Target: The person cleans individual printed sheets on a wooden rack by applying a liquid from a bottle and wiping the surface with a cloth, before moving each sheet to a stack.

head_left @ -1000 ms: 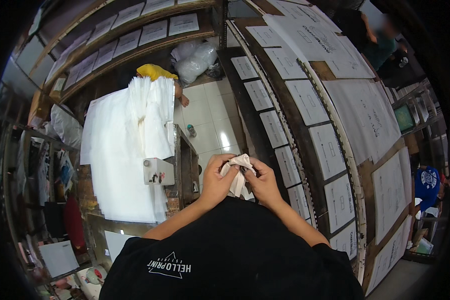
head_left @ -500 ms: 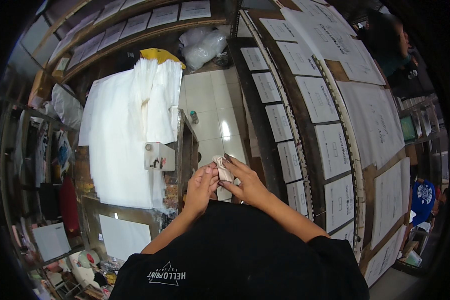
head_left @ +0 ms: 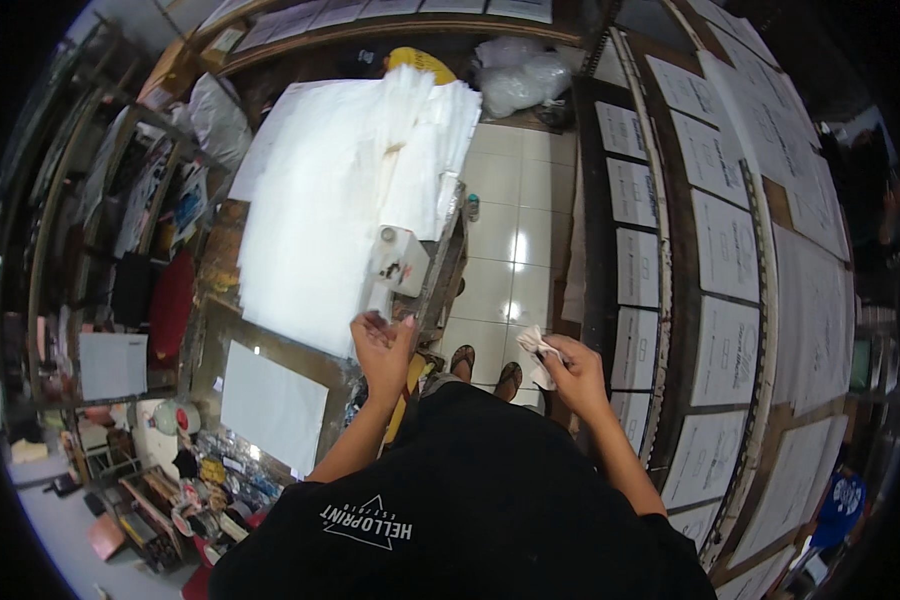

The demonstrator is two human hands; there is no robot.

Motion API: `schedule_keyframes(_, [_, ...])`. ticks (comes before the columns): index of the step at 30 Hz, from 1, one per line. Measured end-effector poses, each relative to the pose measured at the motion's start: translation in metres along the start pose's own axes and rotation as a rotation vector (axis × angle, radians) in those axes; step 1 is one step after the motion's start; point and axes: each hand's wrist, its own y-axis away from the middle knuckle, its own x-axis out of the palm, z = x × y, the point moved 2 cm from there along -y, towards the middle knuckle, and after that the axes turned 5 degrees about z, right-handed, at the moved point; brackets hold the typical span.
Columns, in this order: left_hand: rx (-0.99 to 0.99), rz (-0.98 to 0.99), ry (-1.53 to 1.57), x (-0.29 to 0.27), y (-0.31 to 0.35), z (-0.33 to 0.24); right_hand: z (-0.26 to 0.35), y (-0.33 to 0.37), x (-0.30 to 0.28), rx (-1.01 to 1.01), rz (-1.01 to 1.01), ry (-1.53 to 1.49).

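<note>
My right hand [head_left: 576, 378] pinches a crumpled pale cloth [head_left: 538, 352] in front of my body, above the tiled floor. To the left, my left hand [head_left: 381, 350] hovers by the table's edge, thumb apart from the bent fingers, with nothing visible between them. Just beyond its fingertips stands a whitish container [head_left: 402, 262] with a round cap and dark smudges. It rests at the edge of a large stack of thin white sheets [head_left: 305, 190]. A white panel [head_left: 273, 405] lies on the table nearer to me.
Racks with rows of printed white sheets [head_left: 722, 240] run along the right. Clear plastic bags [head_left: 523, 80] and a yellow item [head_left: 420, 64] lie at the back. A small bottle [head_left: 472, 207] is on the floor. Cluttered shelves [head_left: 160, 220] stand left. Someone in blue [head_left: 842, 505] is at far right.
My hands, together at the cloth before, have moved apart. The right hand keeps the cloth and the left has reached toward the container. The view has shifted left, and my sandalled feet now show.
</note>
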Motion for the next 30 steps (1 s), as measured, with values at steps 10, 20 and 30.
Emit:
schedule_keyframes(10, [0.062, -0.121, -0.277, 0.026, -0.070, 0.000, 0.015, -0.008, 0.004, 0.092, 0.072, -0.131])
schedule_keyframes(20, [0.354, 0.155, -0.198, 0.022, -0.042, -0.042, 0.066, -0.015, -0.025, -0.113, -0.201, -0.123])
schedule_keyframes(30, [0.673, 0.606, -0.207, 0.069, 0.012, -0.119, 0.143, -0.034, -0.055, -0.605, -0.253, 0.314])
